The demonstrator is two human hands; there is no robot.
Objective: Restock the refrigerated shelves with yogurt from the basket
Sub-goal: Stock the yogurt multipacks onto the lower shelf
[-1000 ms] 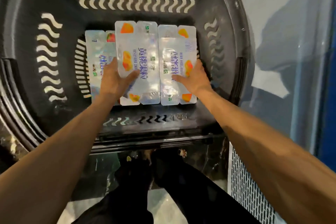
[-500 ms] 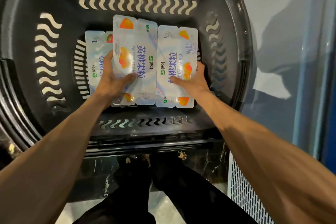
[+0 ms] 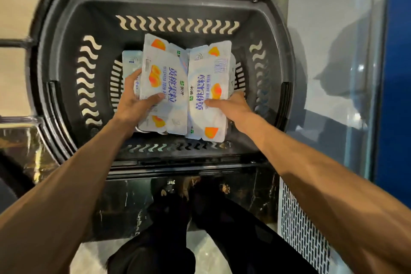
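Note:
A black plastic basket [image 3: 66, 69] stands below me with white yogurt multipacks printed with peach pictures inside. My left hand [image 3: 135, 100] grips the left pack [image 3: 164, 78], thumb across its top and fingers under its left edge. My right hand [image 3: 231, 107] grips the right pack [image 3: 209, 87], thumb on top and fingers round its right side. Both packs are raised off the basket floor and tilted toward each other, edges meeting in the middle. A third pack [image 3: 131, 60] lies lower at the left, mostly hidden.
The glass side of the refrigerated case [image 3: 329, 51] rises at the right, with a white vent grille [image 3: 302, 229] below it. Dark marble floor [image 3: 124, 202] and my dark legs [image 3: 173, 240] lie below the basket. A pale surface [image 3: 13, 18] is at the left.
Both hands have lifted their packs up from the basket floor and tipped them inward. The view has pulled back, showing more of the basket rim.

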